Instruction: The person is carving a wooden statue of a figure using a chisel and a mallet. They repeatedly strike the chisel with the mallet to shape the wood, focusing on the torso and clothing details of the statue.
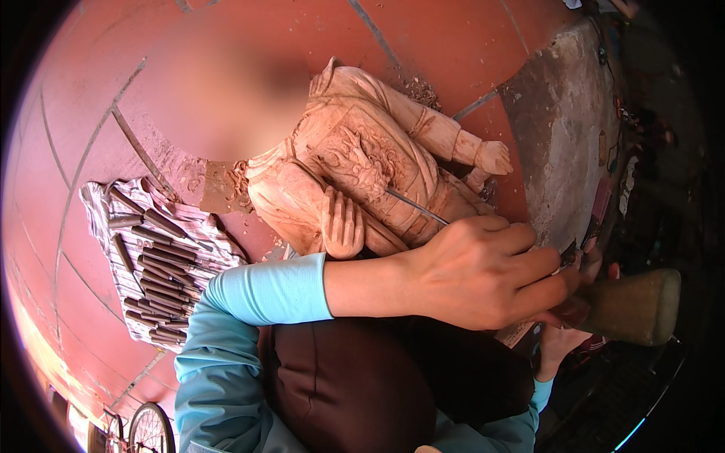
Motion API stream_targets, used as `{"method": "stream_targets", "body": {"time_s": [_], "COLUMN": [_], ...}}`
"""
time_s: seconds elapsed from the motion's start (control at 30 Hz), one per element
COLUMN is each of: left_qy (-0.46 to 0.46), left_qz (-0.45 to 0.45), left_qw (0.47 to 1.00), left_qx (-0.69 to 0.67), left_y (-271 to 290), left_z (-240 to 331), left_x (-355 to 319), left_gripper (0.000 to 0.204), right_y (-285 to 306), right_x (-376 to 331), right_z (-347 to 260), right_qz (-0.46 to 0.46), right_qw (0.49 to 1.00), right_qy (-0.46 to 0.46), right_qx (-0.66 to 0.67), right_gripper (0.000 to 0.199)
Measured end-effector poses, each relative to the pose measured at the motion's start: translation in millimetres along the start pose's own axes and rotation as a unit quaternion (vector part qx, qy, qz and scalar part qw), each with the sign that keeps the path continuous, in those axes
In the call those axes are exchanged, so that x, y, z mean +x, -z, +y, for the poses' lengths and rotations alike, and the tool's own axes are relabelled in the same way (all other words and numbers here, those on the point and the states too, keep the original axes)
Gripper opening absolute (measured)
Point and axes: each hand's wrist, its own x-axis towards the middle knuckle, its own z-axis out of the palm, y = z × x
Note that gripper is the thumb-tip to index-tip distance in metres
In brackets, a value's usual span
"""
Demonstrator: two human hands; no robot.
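Note:
A carved wooden figure [430, 177] lies on the floor, with robes, hands and raised swirling relief on its chest; its head end is blurred. My left hand [476, 275] wraps around a chisel [417, 207], whose thin metal shaft meets the carving at the lower edge of the relief. The chisel's reddish-brown handle runs rightward out of my fist. Beyond it is the broad olive-brown head of a wooden mallet [634, 306], close to the handle's end. My right hand [560, 343], partly hidden behind my left hand and the mallet, appears closed around the mallet's grip.
Many dark-handled carving tools [162, 283] lie on a striped cloth [98, 200] at the left. Wood shavings [240, 185] are scattered around the figure. A grey slab [566, 136] lies at the right on the red tiled floor [91, 121]. A bicycle wheel [151, 430] shows lower left.

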Motion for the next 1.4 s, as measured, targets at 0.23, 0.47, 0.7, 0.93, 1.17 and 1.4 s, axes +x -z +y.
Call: {"method": "stream_targets", "body": {"time_s": [0.23,0.47,0.7,0.93,1.17,1.4], "left_qy": [0.007,0.009,0.000,0.011,0.053,0.175], "left_qz": [0.023,0.011,0.002,0.012,0.084,0.289], "left_qw": [1.000,1.000,1.000,1.000,0.994,0.910], "left_qx": [-0.005,-0.017,-0.003,-0.020,-0.046,-0.242], "left_y": [-3.9,-2.9,-1.4,-1.1,33.1,103.4], "left_z": [1.3,0.4,1.2,5.1,0.1,-12.2], "left_x": [-2.3,-2.2,-2.0,-2.0,14.1,11.4], "left_gripper": [0.035,0.036,0.036,0.034,0.030,0.040], "right_y": [-4.7,-4.7,-5.1,1.7,-12.9,-1.8], "right_x": [-2.0,-4.9,-5.9,-10.0,-16.4,2.6], "right_z": [-0.2,3.3,3.0,3.1,13.3,7.2], "right_qz": [0.012,0.016,0.008,0.010,0.051,0.008], "right_qw": [0.996,0.997,0.993,0.999,0.989,0.999], "right_qy": [-0.047,-0.053,-0.071,-0.041,-0.092,0.046], "right_qx": [0.070,0.056,0.093,-0.017,0.104,-0.010], "right_gripper": [0.063,0.062,0.063,0.063,0.068,0.050]}}
